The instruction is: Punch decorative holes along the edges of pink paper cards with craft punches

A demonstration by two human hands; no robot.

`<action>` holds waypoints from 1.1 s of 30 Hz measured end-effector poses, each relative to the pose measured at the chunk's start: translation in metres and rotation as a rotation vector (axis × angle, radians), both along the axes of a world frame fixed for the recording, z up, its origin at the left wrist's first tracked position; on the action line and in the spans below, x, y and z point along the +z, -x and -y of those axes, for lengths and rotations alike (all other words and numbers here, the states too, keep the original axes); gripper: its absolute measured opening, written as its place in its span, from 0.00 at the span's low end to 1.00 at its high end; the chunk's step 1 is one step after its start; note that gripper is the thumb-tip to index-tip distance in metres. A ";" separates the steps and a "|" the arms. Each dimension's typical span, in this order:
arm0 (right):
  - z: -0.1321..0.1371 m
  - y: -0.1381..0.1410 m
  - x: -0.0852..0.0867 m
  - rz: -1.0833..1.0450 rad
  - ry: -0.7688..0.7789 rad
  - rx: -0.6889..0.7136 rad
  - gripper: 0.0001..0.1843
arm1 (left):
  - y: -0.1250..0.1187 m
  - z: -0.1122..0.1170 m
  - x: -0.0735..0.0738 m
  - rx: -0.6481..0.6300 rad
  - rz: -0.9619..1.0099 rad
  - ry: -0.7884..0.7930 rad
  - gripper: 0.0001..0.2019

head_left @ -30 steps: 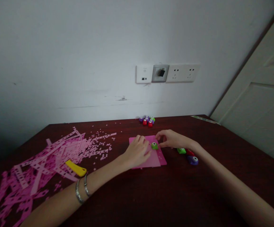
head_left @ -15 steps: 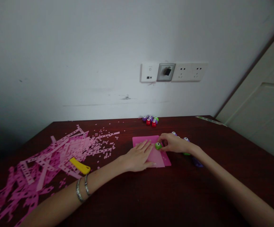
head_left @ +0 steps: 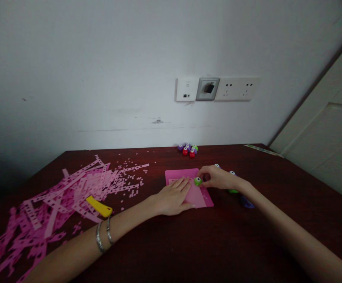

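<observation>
A pink paper sheet (head_left: 202,197) lies on the dark wooden table (head_left: 218,243). My left hand (head_left: 173,196) rests flat on it with fingers stretched out, pressing it down. My right hand (head_left: 218,177) pinches a small green punch (head_left: 198,181) that sits on the sheet's far right part. Beside my right wrist lie other small punches: a green one (head_left: 233,191), a purple one (head_left: 246,202), and two more behind the hand (head_left: 232,173).
A pile of punched pink paper strips (head_left: 55,196) and confetti covers the table's left side, with a yellow tool (head_left: 99,206) on it. A cluster of small punches (head_left: 187,149) stands by the wall. Wall sockets (head_left: 216,89) are above; a door (head_left: 330,145) stands at the right.
My left hand has flattened onto the pink sheet. My right hand has closed in on the green punch. The camera shifted slightly, so everything sits a little further right.
</observation>
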State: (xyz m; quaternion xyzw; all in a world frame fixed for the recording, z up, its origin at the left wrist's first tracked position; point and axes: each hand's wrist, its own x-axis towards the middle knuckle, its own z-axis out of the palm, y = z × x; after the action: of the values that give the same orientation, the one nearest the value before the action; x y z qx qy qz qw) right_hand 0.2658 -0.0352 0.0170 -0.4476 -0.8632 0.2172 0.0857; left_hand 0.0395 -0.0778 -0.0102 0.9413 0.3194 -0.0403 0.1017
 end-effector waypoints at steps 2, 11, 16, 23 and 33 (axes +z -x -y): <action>0.000 -0.001 0.002 0.011 0.002 -0.020 0.13 | 0.000 -0.001 -0.001 0.002 0.002 -0.002 0.37; -0.005 -0.026 0.013 0.051 0.025 -0.110 0.16 | 0.001 -0.001 -0.002 0.016 0.037 0.029 0.39; -0.013 -0.044 0.011 0.098 -0.006 -0.146 0.16 | 0.001 -0.001 -0.003 0.011 0.033 0.029 0.40; -0.015 -0.051 0.010 0.180 -0.015 -0.194 0.12 | 0.001 -0.003 -0.006 0.010 0.029 0.019 0.40; -0.013 -0.050 0.012 0.176 -0.008 -0.198 0.13 | 0.001 -0.003 -0.006 0.016 0.046 0.041 0.40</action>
State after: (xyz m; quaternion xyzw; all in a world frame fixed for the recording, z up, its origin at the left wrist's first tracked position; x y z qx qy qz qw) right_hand 0.3159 -0.0223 0.0288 -0.5475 -0.8199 0.1641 0.0323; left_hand 0.0390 -0.0747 -0.0161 0.9370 0.3238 -0.0244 0.1285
